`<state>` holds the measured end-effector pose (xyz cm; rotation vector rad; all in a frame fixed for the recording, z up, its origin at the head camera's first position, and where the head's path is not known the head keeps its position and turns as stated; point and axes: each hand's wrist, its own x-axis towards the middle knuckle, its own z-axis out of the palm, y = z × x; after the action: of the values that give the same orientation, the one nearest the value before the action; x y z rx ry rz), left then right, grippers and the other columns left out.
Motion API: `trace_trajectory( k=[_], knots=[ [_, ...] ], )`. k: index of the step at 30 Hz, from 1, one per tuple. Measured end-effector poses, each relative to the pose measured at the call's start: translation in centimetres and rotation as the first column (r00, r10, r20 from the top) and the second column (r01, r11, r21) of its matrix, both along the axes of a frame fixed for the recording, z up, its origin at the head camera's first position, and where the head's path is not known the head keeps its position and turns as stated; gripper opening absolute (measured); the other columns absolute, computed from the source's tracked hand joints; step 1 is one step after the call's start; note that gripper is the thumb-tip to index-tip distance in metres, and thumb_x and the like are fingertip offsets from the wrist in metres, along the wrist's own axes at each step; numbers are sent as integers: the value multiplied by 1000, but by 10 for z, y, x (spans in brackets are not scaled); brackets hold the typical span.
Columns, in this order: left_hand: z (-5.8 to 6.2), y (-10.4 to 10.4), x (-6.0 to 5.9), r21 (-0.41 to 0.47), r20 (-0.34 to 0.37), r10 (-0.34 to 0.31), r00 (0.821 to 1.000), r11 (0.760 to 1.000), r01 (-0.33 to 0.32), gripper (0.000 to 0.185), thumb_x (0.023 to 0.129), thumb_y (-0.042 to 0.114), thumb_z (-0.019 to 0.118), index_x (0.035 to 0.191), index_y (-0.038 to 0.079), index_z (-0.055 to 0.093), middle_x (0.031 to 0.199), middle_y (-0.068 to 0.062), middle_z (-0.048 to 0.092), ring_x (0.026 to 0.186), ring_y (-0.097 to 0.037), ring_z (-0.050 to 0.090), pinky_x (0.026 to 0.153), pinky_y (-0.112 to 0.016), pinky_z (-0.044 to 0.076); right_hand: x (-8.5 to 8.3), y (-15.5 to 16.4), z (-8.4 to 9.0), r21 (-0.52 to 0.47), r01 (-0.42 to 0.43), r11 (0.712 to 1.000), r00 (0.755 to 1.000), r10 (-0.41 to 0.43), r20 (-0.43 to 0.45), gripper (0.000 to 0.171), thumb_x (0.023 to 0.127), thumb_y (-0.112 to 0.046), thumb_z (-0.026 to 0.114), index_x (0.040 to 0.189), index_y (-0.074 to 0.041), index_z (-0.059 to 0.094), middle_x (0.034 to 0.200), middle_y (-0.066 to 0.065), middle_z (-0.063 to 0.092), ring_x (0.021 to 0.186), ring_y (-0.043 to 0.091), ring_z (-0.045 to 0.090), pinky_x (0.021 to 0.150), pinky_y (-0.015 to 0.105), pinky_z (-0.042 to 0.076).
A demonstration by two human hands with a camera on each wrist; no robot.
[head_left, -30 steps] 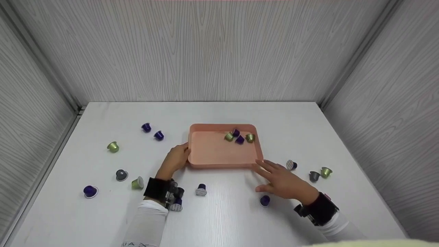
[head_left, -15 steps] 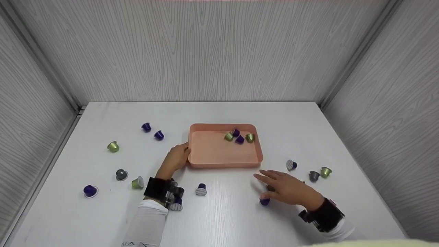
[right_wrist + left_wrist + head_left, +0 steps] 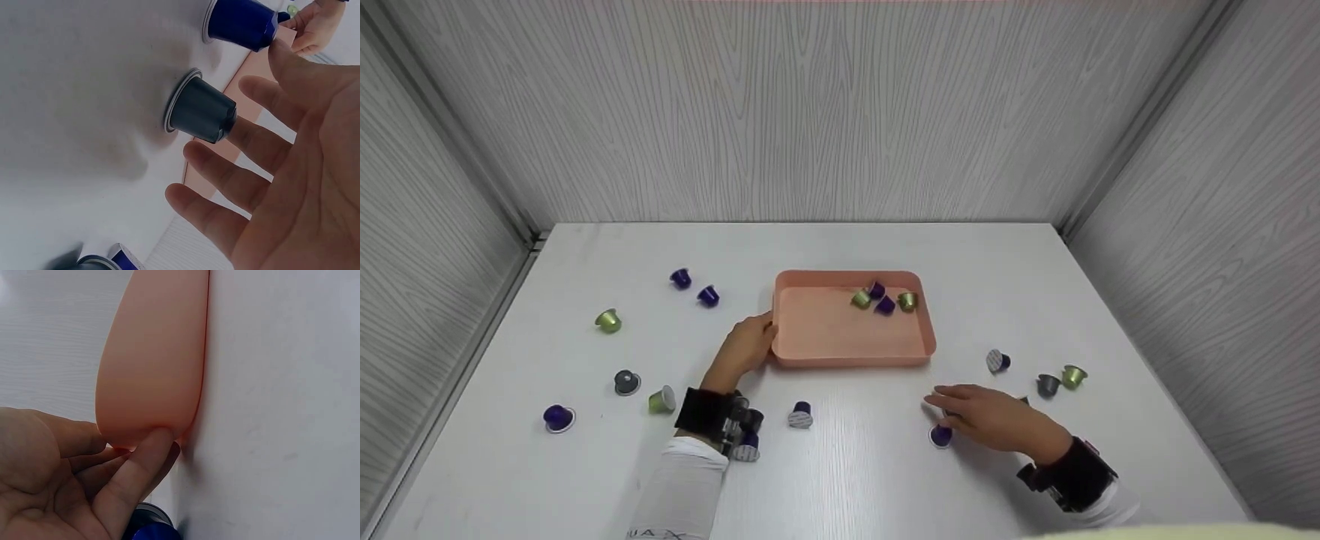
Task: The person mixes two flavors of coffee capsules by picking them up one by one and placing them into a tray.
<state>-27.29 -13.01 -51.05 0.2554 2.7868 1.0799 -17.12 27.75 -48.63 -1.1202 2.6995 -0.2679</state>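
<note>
Right grip (image 3: 988,417) hovered low over the table (image 3: 840,480) with its fingers spread and relaxed, grasping nothing. Directly under its palm stood a grey capsule (image 3: 199,110), dome up, not yet touched; from the head view that capsule was almost wholly hidden beneath the hand. Just beside the thumb sat a blue capsule (image 3: 940,436), also free of the fingers.

Left grip (image 3: 746,346) rested against the near left corner of the pink tray (image 3: 840,352), thumb (image 3: 138,469) pressed to its outer wall and the other fingers loosely bent beside it, so the hand touched the tray rather than clasped it. Inside the tray, at its far end, lay four capsules (image 3: 883,298), two green and two purple.

Beyond the right grip, further to its right, a silver-lidded capsule (image 3: 997,361), another grey one (image 3: 1047,385) and a green one (image 3: 1072,375) were scattered. More capsules lay near and to the left of the left wrist.

White and faintly grained, the table was enclosed by pale wood-grain panels (image 3: 840,112) on three sides. A capsule by the left wristband was partly covered.
</note>
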Motion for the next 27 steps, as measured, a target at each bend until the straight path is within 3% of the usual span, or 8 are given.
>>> trace_trajectory(
  k=[4, 13, 19, 27],
  knots=[
    [1, 0, 1, -9, -13, -10, 1000, 1000, 10, 39, 104, 12, 45, 140, 0, 50, 110, -17, 63, 90, -29, 56, 83, -45, 44, 0, 3, -3, -33, -36, 999, 999, 35, -42, 38, 104, -23, 49, 139, -9, 55, 136, 15, 55, 124, 32, 52, 97, 48, 44],
    [3, 1, 2, -19, -22, -6, 1000, 1000, 6, 39, 103, 12, 45, 139, -1, 51, 116, -19, 63, 96, -29, 55, 91, -49, 44, -1, 6, -6, -14, -35, 999, 998, 35, -47, 33, 99, -7, 57, 131, -10, 62, 130, 13, 60, 117, 30, 59, 93, 45, 48],
    [4, 2, 2, -23, -23, -4, 1000, 1000, 4, 39, 103, 12, 45, 139, 0, 51, 115, -20, 63, 95, -30, 55, 91, -50, 44, -4, 6, -5, -38, -57, 998, 991, 52, -119, 29, 93, 4, 59, 118, -8, 67, 116, 6, 68, 106, 23, 64, 87, 39, 52],
    [2, 0, 1, -22, -10, 1, 1000, 1000, -1, 38, 103, 12, 45, 139, 0, 51, 112, -18, 63, 92, -30, 54, 87, -48, 44, -6, 3, -2, -48, -9, 999, 995, 5, -97, 19, 91, 1, 63, 107, -6, 71, 104, 4, 70, 97, 20, 66, 83, 38, 53]
  ],
)
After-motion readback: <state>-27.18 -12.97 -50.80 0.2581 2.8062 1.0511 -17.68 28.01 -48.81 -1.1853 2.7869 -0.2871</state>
